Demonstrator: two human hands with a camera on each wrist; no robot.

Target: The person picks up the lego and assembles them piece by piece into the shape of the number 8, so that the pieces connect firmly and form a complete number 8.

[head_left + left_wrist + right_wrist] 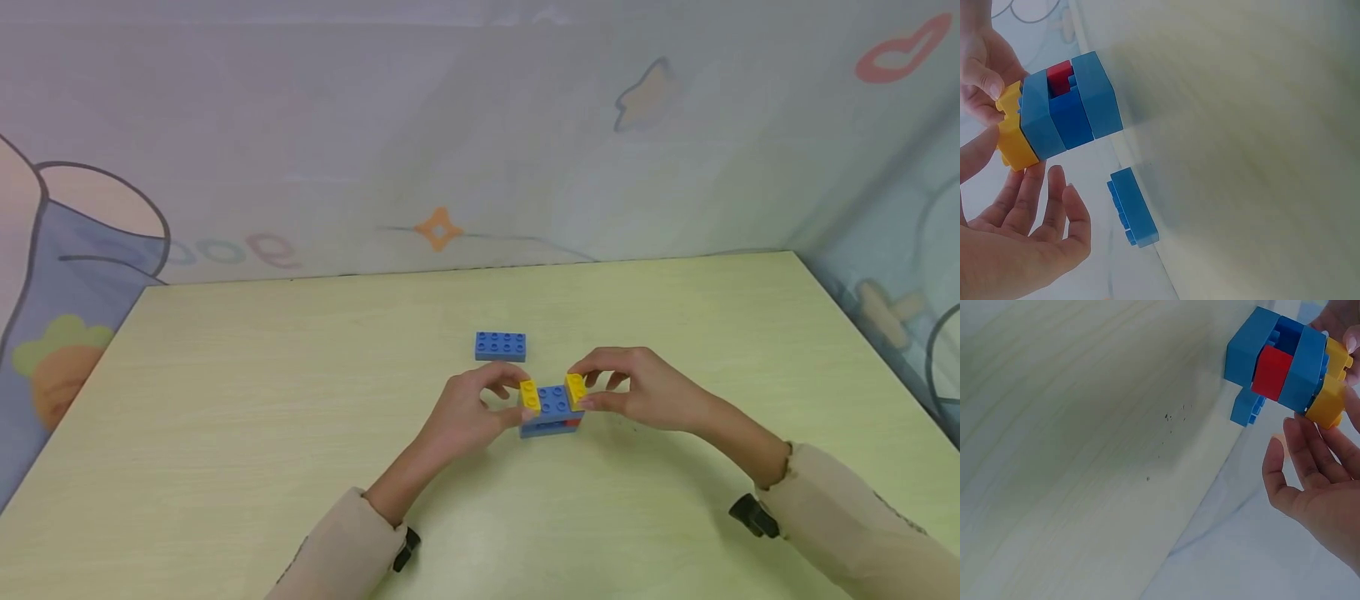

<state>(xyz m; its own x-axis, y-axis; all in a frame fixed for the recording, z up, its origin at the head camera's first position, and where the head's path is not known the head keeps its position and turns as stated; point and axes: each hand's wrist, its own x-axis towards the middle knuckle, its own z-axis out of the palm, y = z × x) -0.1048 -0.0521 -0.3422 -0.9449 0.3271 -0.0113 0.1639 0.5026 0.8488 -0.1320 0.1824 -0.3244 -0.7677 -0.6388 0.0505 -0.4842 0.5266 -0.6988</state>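
Observation:
A small stack of blue bricks (552, 414) with a red brick (1271, 372) inside stands on the pale green table (300, 433). Two yellow bricks sit on its top, one at each end. My left hand (516, 398) pinches the left yellow brick (529, 397) between thumb and fingers. My right hand (587, 388) pinches the right yellow brick (575, 389) the same way. A loose flat blue brick (500, 346) lies just behind the stack, apart from both hands. The left wrist view shows the stack (1072, 106) and the loose brick (1132, 209) close up.
Soft printed walls (480, 150) close in the table at the back and on both sides. Bare tabletop spreads left, right and in front of the stack. Small dark specks (1169, 428) dot the table near the stack.

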